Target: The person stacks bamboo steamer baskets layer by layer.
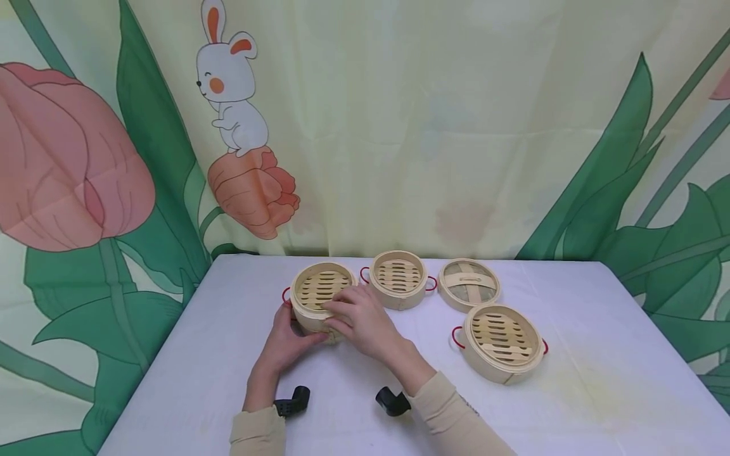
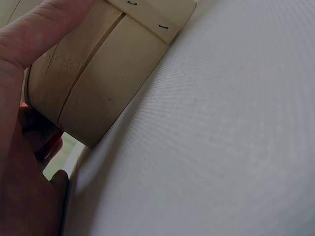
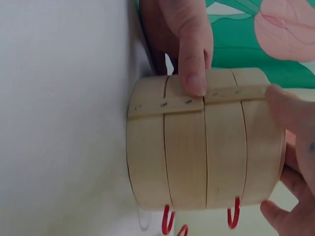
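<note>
Two round bamboo steamer baskets stand stacked as one pair [image 1: 310, 321] at the table's left back, with a slatted floor visible in the upper one. My left hand [image 1: 285, 342] grips the stack's left side, its thumb lying across the front wall. My right hand [image 1: 365, 322] holds the upper basket's rim from the right, thumb on the outer wall. In the right wrist view the stapled wall seams of the stack [image 3: 187, 152] nearly line up, and red loop handles [image 3: 235, 214] show on one side.
Behind and to the right stands another steamer basket [image 1: 399, 299] with red handles. A woven bamboo lid [image 1: 470, 294] lies beside it, and another steamer basket [image 1: 493, 364] sits in front of the lid. A printed curtain [image 1: 388, 139] hangs behind the white-covered table [image 1: 593, 405].
</note>
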The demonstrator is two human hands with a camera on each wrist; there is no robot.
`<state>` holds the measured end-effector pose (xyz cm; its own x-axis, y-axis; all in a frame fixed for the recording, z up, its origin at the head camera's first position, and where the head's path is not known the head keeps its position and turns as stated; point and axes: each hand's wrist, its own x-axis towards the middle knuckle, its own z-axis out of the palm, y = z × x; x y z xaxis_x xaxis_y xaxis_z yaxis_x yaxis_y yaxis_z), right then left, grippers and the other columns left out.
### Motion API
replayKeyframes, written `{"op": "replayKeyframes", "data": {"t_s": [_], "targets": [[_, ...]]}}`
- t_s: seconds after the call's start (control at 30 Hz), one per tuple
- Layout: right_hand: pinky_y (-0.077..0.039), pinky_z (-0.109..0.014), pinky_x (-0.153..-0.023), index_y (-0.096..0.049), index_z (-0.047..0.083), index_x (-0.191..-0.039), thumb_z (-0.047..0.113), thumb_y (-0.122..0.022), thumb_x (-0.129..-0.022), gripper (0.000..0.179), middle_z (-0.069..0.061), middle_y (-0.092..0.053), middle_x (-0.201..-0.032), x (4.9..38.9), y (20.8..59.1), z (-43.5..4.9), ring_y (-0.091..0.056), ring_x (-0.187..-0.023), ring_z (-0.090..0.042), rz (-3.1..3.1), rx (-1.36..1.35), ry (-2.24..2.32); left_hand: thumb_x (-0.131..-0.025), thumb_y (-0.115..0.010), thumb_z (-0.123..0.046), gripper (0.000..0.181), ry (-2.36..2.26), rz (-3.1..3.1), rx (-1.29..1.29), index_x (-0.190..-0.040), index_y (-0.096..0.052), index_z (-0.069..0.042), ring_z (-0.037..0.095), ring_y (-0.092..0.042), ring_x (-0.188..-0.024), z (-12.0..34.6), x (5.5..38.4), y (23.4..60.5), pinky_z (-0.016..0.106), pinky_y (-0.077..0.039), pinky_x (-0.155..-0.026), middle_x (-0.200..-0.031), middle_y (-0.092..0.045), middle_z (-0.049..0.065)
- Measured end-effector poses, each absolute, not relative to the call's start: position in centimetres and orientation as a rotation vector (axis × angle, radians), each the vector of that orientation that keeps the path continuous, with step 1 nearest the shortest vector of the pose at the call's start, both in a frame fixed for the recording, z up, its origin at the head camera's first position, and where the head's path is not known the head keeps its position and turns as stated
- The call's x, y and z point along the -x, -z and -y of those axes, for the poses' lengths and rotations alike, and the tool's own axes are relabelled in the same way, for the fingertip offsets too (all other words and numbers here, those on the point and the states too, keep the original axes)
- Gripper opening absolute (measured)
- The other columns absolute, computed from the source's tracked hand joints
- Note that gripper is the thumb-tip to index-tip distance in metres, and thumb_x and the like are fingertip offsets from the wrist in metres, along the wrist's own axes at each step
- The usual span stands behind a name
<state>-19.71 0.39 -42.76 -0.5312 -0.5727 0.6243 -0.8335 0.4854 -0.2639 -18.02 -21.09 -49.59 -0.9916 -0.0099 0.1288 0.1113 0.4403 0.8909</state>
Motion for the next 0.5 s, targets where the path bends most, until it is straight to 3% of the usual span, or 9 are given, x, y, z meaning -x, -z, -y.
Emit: {"op": "replayKeyframes", "data": {"t_s": [0.27, 0.5], "targets": [[-0.042, -0.043, -0.106, -0.069, 0.005, -0.126, 0.02, -0.082, -0.086, 0.045, -0.014, -0.062, -0.127, 20.0, 42.3, -2.1, -0.056, -0.122, -0.03, 2.194, -1.175, -0.871, -0.069, -0.096, -0.027, 0.112, 1.601, 2.585, 0.068, -0.155, -0.027, -0.007, 0.032, -0.029, -0.144, 21.2, 17.9, 49.4, 0.05, -0.024, -0.118, -0.154, -0.033, 0.018], [-0.04, -0.047, -0.107, -0.065, 0.004, -0.13, 0.02, -0.08, -0.087, 0.048, -0.014, -0.06, -0.13, 20.8, 42.0, -4.3, -0.053, -0.124, -0.033, 2.256, -1.089, -0.847, -0.069, -0.096, -0.023, 0.107, 1.595, 2.586, 0.067, -0.152, -0.031, -0.003, 0.034, -0.03, -0.142, 21.1, 18.0, 49.5, 0.051, -0.024, -0.117, -0.15, -0.036, 0.02]]}}
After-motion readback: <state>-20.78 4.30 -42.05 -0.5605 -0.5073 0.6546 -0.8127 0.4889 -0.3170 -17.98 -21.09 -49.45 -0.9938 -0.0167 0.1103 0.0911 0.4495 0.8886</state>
